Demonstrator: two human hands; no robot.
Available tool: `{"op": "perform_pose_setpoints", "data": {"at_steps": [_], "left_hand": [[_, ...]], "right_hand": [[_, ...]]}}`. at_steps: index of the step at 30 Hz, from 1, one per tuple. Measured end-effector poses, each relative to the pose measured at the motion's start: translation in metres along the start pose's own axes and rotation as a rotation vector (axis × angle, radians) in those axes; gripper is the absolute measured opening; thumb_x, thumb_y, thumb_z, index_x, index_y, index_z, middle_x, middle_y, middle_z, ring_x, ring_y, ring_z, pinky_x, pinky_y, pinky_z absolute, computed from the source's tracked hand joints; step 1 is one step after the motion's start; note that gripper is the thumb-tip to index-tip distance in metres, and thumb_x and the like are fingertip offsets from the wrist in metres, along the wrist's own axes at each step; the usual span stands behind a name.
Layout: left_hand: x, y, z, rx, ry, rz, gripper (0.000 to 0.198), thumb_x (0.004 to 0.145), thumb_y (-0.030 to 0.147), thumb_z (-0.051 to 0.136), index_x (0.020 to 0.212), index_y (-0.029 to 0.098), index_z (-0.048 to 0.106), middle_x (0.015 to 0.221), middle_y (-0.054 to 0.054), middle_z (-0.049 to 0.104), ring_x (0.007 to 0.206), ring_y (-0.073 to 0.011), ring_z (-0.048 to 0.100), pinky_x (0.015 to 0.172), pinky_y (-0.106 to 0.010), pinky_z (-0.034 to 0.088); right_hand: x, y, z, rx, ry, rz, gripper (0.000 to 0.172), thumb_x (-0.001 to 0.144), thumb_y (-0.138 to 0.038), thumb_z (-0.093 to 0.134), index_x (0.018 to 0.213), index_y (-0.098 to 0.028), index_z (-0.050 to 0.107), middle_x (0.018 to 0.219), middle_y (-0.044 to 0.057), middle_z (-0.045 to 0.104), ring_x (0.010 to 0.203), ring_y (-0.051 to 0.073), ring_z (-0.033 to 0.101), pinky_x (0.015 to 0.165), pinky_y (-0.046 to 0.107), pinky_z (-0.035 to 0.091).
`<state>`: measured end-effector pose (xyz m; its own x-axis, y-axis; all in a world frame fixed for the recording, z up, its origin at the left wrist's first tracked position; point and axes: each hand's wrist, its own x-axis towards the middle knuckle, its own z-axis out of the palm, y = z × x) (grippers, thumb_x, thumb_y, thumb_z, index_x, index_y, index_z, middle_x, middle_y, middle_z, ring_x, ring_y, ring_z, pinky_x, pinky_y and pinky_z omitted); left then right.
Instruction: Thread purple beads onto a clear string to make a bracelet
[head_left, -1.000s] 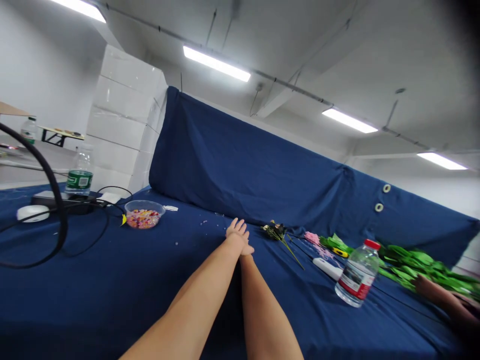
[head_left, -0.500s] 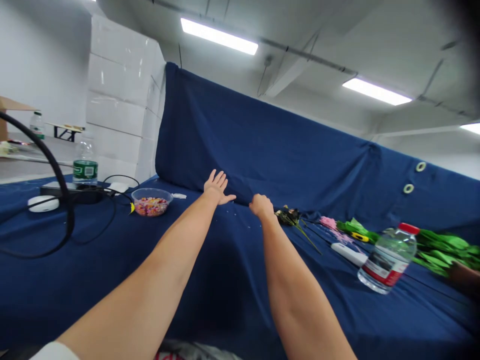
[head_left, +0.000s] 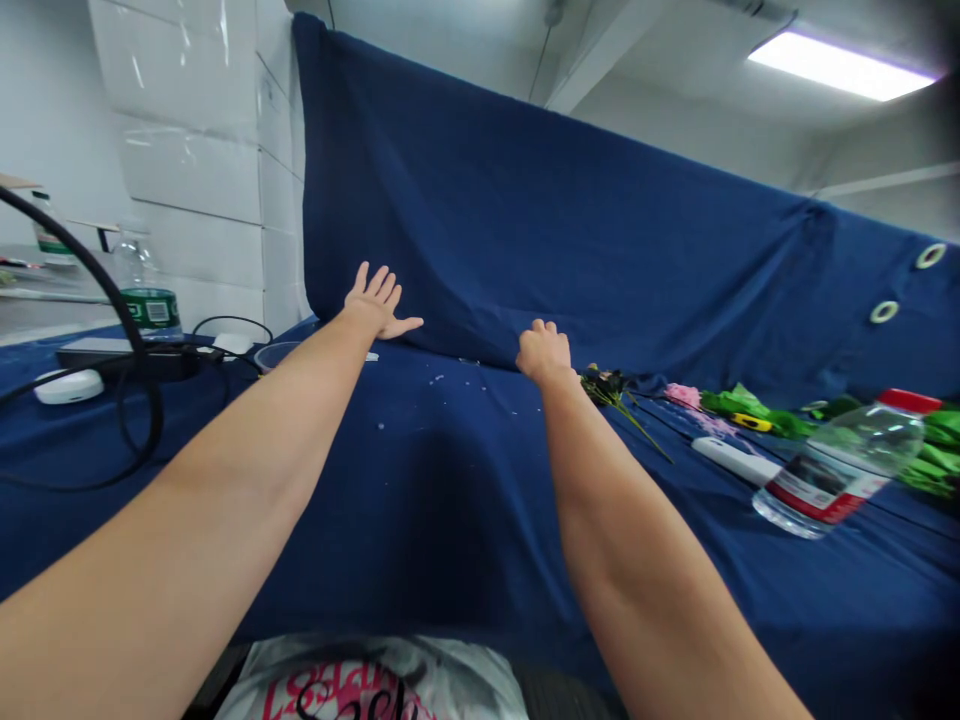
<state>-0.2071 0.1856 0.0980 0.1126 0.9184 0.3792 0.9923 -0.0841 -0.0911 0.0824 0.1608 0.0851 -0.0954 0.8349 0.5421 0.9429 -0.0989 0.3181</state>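
Observation:
My left hand (head_left: 379, 302) is stretched forward with its fingers and thumb spread, in front of the hanging blue cloth (head_left: 480, 200). Nothing is in it. My right hand (head_left: 544, 350) is closed like a fist, with its back towards me and the inside of its fingers hidden. Close beside the right wrist lies a dark bunch with thin green stems (head_left: 615, 390). Behind my left forearm a clear plastic bowl (head_left: 276, 354) is mostly covered. Small pale bits (head_left: 437, 378) are scattered on the blue table cloth (head_left: 450, 480) between my arms.
On the right a red-capped water bottle (head_left: 844, 465) stands by a white elongated object (head_left: 735, 460), a yellow cutter (head_left: 751, 422), pink material (head_left: 684, 396) and green leaves (head_left: 739, 402). To the left are black cables (head_left: 154, 400), a white rounded device (head_left: 69, 386) and a green-labelled bottle (head_left: 152, 305).
My hands have moved farther apart and higher in the view; the left stays spread and the right stays closed. The view has shifted, and my left forearm now covers most of the bowl.

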Motion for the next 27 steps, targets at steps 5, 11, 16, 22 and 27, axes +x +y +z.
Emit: {"op": "perform_pose_setpoints", "data": {"at_steps": [5, 11, 16, 22, 27], "left_hand": [[0.0, -0.017, -0.001, 0.007, -0.018, -0.054, 0.081, 0.097, 0.067, 0.045, 0.159, 0.019, 0.026, 0.171, -0.01, 0.007, 0.155, -0.0335, -0.01, 0.117, -0.055, -0.025], [-0.002, -0.01, 0.006, -0.053, -0.009, -0.029, 0.074, 0.097, 0.06, 0.052, 0.156, 0.021, 0.033, 0.17, -0.01, 0.012, 0.155, -0.0364, -0.002, 0.12, -0.06, -0.016], [-0.01, -0.004, 0.022, -0.135, 0.022, 0.013, 0.062, 0.097, 0.049, 0.059, 0.15, 0.022, 0.043, 0.165, -0.012, 0.025, 0.152, -0.0388, 0.018, 0.121, -0.066, 0.005], [-0.014, -0.008, 0.037, -0.187, 0.049, 0.073, 0.051, 0.097, 0.04, 0.063, 0.142, 0.019, 0.051, 0.154, -0.014, 0.042, 0.14, -0.0372, 0.041, 0.114, -0.065, 0.032], [-0.024, 0.0, 0.047, -0.288, 0.019, 0.355, 0.04, 0.098, 0.039, 0.063, 0.13, 0.017, 0.06, 0.144, -0.013, 0.053, 0.132, -0.0335, 0.05, 0.11, -0.06, 0.038]], "right_hand": [[0.003, -0.005, 0.004, -0.095, 0.018, -0.003, 0.034, 0.097, -0.031, 0.066, 0.127, -0.016, 0.062, 0.136, 0.012, 0.058, 0.122, 0.03, 0.058, 0.101, 0.053, 0.05], [0.0, -0.002, 0.013, -0.173, -0.038, 0.008, 0.033, 0.097, -0.032, 0.065, 0.126, -0.016, 0.062, 0.136, 0.011, 0.059, 0.122, 0.03, 0.058, 0.102, 0.054, 0.049], [-0.011, 0.005, 0.023, -0.187, -0.08, 0.004, 0.033, 0.097, -0.033, 0.065, 0.125, -0.016, 0.062, 0.133, 0.011, 0.06, 0.12, 0.029, 0.059, 0.1, 0.052, 0.05], [-0.016, 0.007, 0.044, -0.141, -0.083, -0.028, 0.031, 0.098, -0.034, 0.065, 0.123, -0.015, 0.063, 0.129, 0.011, 0.062, 0.116, 0.028, 0.061, 0.098, 0.051, 0.051], [-0.011, -0.004, 0.063, -0.063, -0.02, -0.166, 0.028, 0.098, -0.034, 0.064, 0.12, -0.015, 0.064, 0.126, 0.01, 0.063, 0.113, 0.027, 0.062, 0.096, 0.049, 0.052]]}}
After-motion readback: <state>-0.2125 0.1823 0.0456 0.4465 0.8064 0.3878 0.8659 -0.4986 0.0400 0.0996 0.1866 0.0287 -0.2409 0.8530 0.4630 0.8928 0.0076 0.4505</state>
